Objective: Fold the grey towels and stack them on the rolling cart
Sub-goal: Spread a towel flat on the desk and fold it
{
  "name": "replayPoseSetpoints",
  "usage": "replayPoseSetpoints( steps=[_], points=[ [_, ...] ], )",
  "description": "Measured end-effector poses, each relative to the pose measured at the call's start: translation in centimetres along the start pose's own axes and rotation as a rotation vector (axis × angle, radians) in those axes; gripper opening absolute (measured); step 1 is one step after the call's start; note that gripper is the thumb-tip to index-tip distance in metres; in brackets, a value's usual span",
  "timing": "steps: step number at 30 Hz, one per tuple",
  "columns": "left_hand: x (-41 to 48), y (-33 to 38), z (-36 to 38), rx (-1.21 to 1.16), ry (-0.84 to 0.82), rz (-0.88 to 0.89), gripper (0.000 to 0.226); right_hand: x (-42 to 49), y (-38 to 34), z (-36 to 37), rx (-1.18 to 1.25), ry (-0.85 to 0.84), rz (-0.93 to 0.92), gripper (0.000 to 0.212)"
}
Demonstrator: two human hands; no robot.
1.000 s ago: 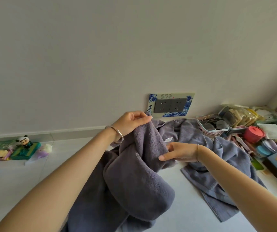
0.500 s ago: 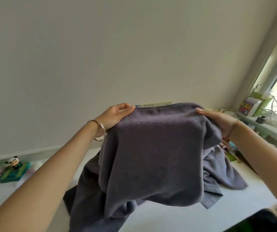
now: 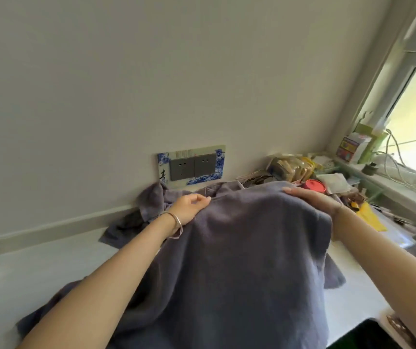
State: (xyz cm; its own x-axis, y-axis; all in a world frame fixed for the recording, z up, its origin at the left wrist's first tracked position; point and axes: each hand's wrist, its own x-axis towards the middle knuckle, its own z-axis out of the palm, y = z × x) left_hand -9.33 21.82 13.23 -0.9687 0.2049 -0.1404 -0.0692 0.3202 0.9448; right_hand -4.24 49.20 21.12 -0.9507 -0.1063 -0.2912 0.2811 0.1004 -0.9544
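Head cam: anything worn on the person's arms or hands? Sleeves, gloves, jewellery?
No sleeves or gloves in view: the left forearm and right forearm are bare to the frame edge. The left hand has a plain silver bangle at the wrist. The right hand has a thin band, too faint to detail.

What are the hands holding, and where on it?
A grey towel, by its top edge: the left hand pinches the left end, the right hand grips the right end.
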Motion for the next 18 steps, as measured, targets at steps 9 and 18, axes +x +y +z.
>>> replayPoseSetpoints(
  steps=[9,18],
  points=[
    [10.7,-6.3,5.9,0.042,0.237,-0.099,0.009,16.1,10.9,-8.2,0.032,-0.017,0.241,0.035],
    [13.3,-10.0,15.7,0.512,0.145,0.146,0.031,19.4,18.4,-10.1,-0.169,0.335,0.113,0.02]
  ],
)
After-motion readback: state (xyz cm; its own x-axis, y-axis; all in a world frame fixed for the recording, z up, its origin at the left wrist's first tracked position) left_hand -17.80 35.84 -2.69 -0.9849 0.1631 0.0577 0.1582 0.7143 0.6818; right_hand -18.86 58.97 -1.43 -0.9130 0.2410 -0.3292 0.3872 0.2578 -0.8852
